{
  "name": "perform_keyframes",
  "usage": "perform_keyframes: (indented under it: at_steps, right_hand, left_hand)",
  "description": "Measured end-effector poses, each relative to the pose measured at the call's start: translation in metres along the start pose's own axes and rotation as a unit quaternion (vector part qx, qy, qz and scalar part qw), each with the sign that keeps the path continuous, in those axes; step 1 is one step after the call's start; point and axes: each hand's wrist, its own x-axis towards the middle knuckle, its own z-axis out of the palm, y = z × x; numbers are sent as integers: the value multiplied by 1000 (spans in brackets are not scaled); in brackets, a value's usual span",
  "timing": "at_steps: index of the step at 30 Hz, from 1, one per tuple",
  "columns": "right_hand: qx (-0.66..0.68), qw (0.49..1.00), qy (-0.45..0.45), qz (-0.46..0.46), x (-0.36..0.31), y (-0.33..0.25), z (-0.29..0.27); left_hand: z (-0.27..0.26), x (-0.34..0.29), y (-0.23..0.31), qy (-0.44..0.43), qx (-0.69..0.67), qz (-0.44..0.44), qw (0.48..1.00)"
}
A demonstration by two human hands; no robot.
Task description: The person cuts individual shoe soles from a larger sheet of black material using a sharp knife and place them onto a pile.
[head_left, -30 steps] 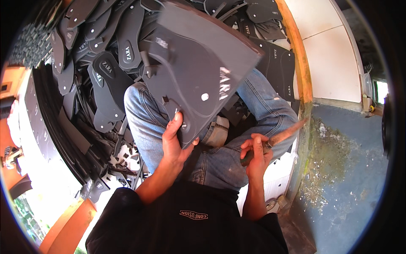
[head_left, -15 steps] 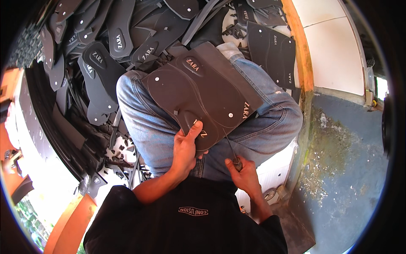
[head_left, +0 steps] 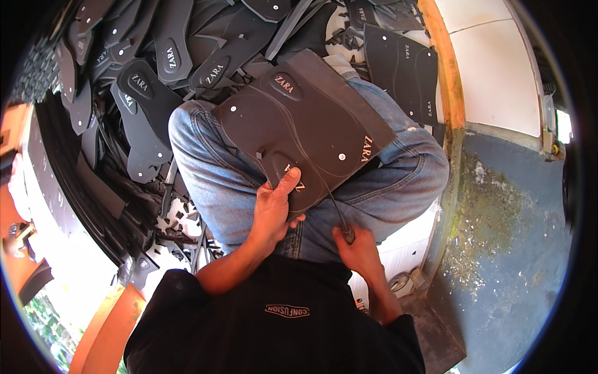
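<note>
1. Lowered since a second ago, the dark foam sheet (head_left: 319, 132) is now being rested across the jeans-clad lap (head_left: 212, 181), mostly beyond the left fingers (head_left: 286, 182), seemingly for support.
2. Its near end is being pinched by those fingers, thumb above and others curled beneath, apparently so that slipping is being prevented.
3. Right of them, a knife (head_left: 349, 234) is being gripped by the closed right fingers (head_left: 342, 245), its blade being aimed at the sheet's near edge; whether foam is being entered cannot be told.
4. Beyond and left of the left fingers, sole-shaped pieces (head_left: 138, 84) are being kept heaped, perhaps for easy reach.
</note>
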Motion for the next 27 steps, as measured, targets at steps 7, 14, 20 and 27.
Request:
perform_keyframes:
  at_steps: [7, 14, 20, 27]
  right_hand:
    - [-26, 999, 0, 23, 20, -7, 12]
    - [-28, 999, -16, 20, 41, -16, 15]
    - [-15, 999, -19, 42, 61, -31, 20]
    - [14, 1000, -18, 7, 82, -28, 39]
  left_hand:
    - [-7, 5, 3, -2, 39, -16, 999]
    - [-9, 6, 2, -5, 35, -35, 999]
    - [-6, 4, 6, -9, 37, -32, 999]
    - [-2, 3, 7, -6, 28, -36, 999]
